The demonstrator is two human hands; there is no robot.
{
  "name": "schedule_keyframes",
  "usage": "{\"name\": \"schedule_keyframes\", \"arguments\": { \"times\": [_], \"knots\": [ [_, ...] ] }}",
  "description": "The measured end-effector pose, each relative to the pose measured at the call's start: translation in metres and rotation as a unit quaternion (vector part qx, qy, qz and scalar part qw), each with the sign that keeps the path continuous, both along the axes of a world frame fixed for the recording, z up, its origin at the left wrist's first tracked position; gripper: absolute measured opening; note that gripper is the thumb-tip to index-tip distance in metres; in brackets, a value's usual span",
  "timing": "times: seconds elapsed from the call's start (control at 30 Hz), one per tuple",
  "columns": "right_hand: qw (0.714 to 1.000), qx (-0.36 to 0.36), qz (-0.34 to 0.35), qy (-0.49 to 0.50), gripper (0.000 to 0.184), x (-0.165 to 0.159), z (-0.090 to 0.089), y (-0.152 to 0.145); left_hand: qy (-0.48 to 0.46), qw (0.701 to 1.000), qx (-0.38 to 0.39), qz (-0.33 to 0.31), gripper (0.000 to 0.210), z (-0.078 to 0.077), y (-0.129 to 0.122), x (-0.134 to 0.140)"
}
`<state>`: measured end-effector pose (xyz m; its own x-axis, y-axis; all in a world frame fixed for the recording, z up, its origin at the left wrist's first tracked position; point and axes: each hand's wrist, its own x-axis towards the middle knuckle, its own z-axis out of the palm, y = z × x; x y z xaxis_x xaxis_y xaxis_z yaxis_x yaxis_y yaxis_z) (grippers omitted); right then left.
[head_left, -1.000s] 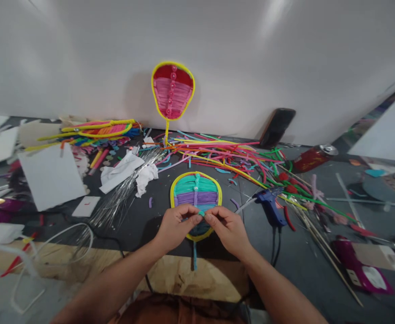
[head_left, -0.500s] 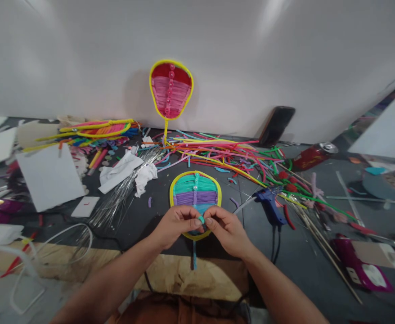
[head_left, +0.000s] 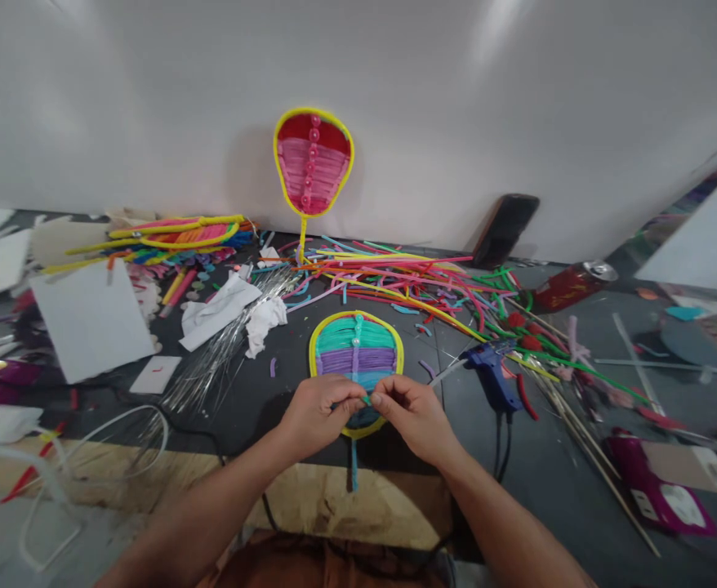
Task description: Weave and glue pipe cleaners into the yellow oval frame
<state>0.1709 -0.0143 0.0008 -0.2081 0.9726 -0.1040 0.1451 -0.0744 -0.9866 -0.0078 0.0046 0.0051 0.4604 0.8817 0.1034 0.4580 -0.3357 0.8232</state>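
My left hand (head_left: pixel 327 408) and my right hand (head_left: pixel 408 410) meet fingertip to fingertip, both pinching a small piece of green pipe cleaner (head_left: pixel 367 399), mostly covered by the fingers. Beneath them on the dark table lies a fan-shaped pipe-cleaner piece (head_left: pixel 334 336) with a yellow rim, bands of green, purple and blue, and a short blue stem pointing toward me. Pearl-like beads on small curls run down its upper middle. My hands hide part of its lower half. Behind it, a pink and red fan (head_left: pixel 297 155) with a yellow rim stands upright against the white wall.
Loose coloured pipe cleaners (head_left: pixel 389 273) spread across the back. A blue glue gun (head_left: pixel 494 380) lies to the right, its cord running forward. Farther right are a red can (head_left: pixel 572 286) and a leaning phone (head_left: pixel 505 230). Crumpled paper (head_left: pixel 217 310) and silvery wires (head_left: pixel 211 367) lie left.
The green piece between my fingertips was a visible round curl and is now mostly covered as the fingers pinch closer. The hands stay over the fan; the view shifts slightly.
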Motion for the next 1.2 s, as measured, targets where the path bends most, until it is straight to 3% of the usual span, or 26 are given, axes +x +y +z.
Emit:
{"name": "schedule_keyframes", "arguments": {
  "times": [0.27,0.47,0.8,1.03,1.2],
  "knots": [
    [0.989,0.116,-0.028,-0.085,0.019,-0.0015,-0.0008,-0.0056,0.039,0.995,0.08,0.044,0.018,0.0016,-0.0063,0.0042],
    [0.98,0.178,-0.038,-0.083,0.015,-0.0019,-0.0012,-0.0063,0.024,0.99,0.08,0.112,0.014,0.0002,-0.0067,0.005],
    [0.932,0.324,-0.004,-0.163,0.011,0.003,-0.0013,-0.002,0.038,0.991,0.128,0.032,0.013,-0.0061,-0.006,0.0043],
    [0.913,0.356,0.066,-0.189,0.02,0.0044,-0.0028,-0.0007,0.066,0.978,0.196,-0.003,0.021,-0.0072,-0.0083,0.005],
    [0.943,0.296,0.099,-0.118,0.016,0.0046,-0.002,0.0014,0.044,0.993,0.109,0.007,0.02,-0.0038,-0.008,0.0066]
  ]
}}
